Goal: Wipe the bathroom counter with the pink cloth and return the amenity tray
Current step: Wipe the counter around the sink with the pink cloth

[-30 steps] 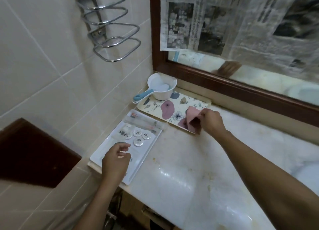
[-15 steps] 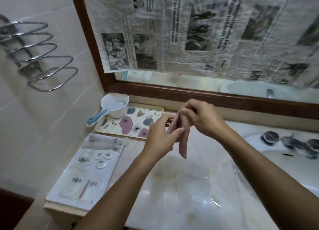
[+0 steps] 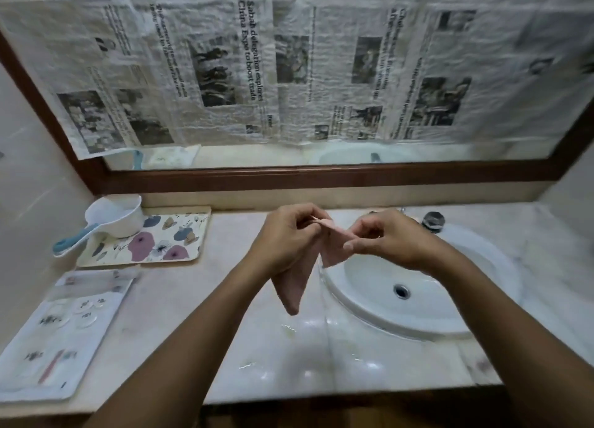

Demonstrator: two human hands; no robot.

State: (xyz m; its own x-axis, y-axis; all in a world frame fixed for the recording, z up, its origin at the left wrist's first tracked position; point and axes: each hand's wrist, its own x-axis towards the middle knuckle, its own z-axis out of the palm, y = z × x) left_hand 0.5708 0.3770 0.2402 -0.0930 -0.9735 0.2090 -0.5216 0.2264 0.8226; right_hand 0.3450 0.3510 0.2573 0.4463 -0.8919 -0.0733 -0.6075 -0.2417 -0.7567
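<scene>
Item: pink cloth (image 3: 297, 283), which I am pinching by its top edge in both left hand (image 3: 284, 238) and right hand (image 3: 384, 238), hanging above the counter (image 3: 199, 299). I am judging this as folding before wiping; next calls for pressing it flat onto the marble.

Above the hands, the newspaper (image 3: 257, 64) covering the mirror (image 3: 321, 173) carried a sideways headline: "Sabah delegation explores China Expo to boost trade". Other print was unreadable.
</scene>
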